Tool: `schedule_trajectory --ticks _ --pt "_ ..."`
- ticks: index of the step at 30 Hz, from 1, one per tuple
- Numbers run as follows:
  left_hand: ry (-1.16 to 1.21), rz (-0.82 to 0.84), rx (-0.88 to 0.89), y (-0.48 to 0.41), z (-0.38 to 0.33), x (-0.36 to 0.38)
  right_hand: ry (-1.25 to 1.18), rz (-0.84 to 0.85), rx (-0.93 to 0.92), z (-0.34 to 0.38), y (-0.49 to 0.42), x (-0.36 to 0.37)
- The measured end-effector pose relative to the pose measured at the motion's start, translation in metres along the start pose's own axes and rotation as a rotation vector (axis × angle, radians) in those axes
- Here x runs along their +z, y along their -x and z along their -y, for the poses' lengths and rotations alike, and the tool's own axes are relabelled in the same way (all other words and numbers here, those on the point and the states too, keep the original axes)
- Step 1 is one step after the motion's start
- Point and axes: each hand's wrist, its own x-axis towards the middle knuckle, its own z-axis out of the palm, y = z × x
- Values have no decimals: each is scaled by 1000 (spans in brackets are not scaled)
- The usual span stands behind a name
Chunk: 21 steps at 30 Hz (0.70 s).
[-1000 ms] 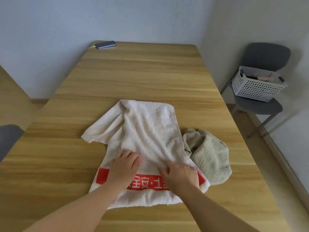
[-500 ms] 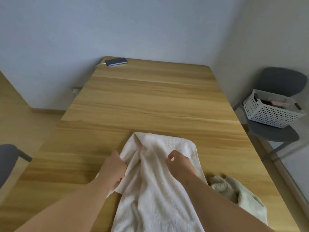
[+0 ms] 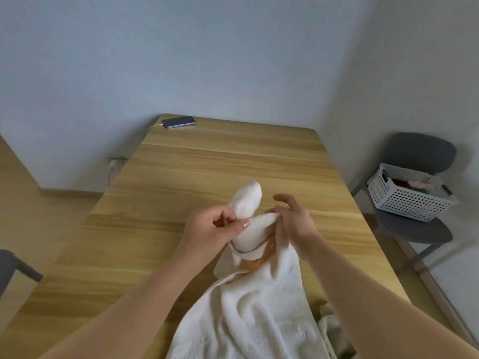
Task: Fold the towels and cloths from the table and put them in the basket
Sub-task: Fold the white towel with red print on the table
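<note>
Head view shows the left hand pinching the white towel raised above the worktop, the right hand gripping its top edge with fingers partly spread; finding both corners first should give a square fold.

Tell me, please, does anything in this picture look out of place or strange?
Nothing is spilled or damaged. One oddity: the basket sits on a grey chair beside the table, not on it. A phone lies charging at the table's far corner. Both hands hold the white towel up.
</note>
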Motion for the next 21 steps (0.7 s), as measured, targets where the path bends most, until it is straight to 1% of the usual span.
schedule_trajectory --ticks 3,5,6,7,10,13,14,15,17,18,21 --pt "366 -104 -141 -3 -21 9 50 315 78 6 18 -9" --pt "517 -91 -211 -3 -38 11 79 477 109 10 32 -14" --pt "563 -67 -228 0 -47 13 64 511 95 12 37 -15" --pt "595 -41 -231 2 -55 15 37 502 59 14 41 -17" --pt "582 34 -212 8 -73 19 -73 333 -42 24 46 -24" --pt "488 147 -173 12 -84 19 -32 312 -94 34 51 -34" --pt "414 183 -164 13 -88 18 -2 280 -113 37 54 -38" --pt "299 207 -156 12 -90 17 12 211 -142 39 55 -42" --pt "77 248 -182 10 -94 14 -19 18 -203 42 57 -49" --pt "14 274 -225 8 -96 12 -39 -58 -245 45 58 -52" --pt "-183 372 -342 5 -104 10 -16 -151 -388 53 62 -59"
